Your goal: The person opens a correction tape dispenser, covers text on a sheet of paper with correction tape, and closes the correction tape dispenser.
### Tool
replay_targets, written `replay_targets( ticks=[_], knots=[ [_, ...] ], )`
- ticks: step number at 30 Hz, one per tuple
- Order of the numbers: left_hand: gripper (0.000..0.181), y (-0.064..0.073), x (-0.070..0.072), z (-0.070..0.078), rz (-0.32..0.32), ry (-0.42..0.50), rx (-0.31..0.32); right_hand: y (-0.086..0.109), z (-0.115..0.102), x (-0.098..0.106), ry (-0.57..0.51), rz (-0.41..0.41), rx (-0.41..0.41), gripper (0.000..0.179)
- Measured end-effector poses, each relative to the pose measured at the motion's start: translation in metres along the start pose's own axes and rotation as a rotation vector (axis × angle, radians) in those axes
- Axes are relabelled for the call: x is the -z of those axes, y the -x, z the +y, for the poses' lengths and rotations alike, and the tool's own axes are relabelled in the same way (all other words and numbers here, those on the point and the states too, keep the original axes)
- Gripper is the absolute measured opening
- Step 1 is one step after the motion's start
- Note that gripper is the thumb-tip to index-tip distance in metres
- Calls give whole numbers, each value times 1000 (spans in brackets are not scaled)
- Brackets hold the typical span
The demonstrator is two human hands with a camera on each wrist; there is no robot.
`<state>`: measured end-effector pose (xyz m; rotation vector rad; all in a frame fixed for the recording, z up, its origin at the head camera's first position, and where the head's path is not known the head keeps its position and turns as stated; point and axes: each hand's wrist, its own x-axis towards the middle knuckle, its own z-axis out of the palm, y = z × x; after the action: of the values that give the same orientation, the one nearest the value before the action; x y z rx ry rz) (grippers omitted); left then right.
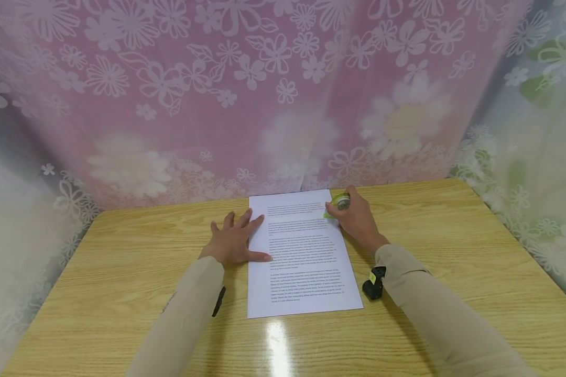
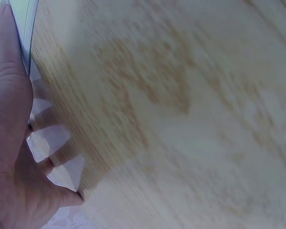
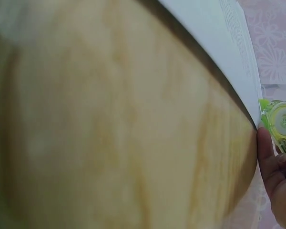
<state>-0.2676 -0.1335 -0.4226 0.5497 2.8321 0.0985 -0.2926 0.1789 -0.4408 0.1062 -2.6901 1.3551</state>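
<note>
A stack of printed paper [image 1: 302, 293] lies on the wooden table, its top sheet covered in lines of text. My left hand [image 1: 233, 242] is spread over the stack's left edge, thumb and index fingertip on the sheet. In the left wrist view the left thumb [image 2: 7, 43] lies along the edge of the stack. At the upper right edge of the page, my right hand [image 1: 358, 220] grips a green, see-through correction tape [image 1: 343, 202], its tip at the ends of the text lines. A white spool shows inside the correction tape [image 3: 281, 119] in the right wrist view.
The wooden table [image 1: 137, 267] extends on both sides of the paper. Behind its far edge hangs a pink floral curtain [image 1: 193, 120], close to the top of the page. A small black wrist camera [image 1: 373, 285] sits at the right sleeve, beside the paper's lower right.
</note>
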Motion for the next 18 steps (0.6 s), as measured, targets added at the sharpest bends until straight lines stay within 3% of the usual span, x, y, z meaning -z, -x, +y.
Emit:
replay_targets(
  ticks=[18],
  knots=[
    [107, 2, 1, 2, -7, -16, -11, 3, 7, 3, -144, 1, -39, 47]
  ],
)
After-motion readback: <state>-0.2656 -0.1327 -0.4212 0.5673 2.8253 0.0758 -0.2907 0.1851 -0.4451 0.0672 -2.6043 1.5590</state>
